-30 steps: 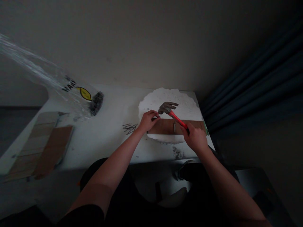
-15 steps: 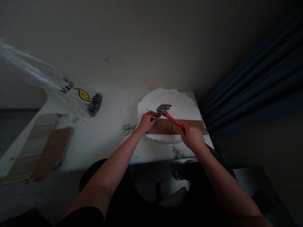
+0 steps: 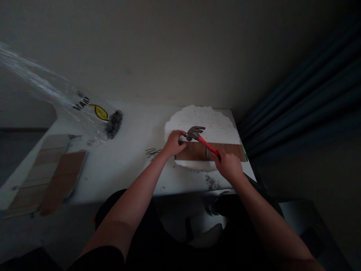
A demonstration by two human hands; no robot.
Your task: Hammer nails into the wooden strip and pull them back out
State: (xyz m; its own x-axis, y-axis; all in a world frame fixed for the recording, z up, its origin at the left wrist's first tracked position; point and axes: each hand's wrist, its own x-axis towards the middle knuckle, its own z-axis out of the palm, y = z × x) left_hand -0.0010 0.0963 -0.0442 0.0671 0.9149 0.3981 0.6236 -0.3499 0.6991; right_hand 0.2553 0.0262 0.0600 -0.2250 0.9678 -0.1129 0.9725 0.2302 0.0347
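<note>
The hammer (image 3: 203, 142) in the right hand (image 3: 229, 164) is red-handled and grey-headed. Beside the left hand (image 3: 173, 143), the board (image 3: 194, 151) is brown; the sheet (image 3: 216, 126) beyond that hand is white with dark specks.

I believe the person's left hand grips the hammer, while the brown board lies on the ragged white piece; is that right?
The side is wrong: the head view shows the right hand gripping the hammer; the brown board does lie on the ragged white piece.
</note>
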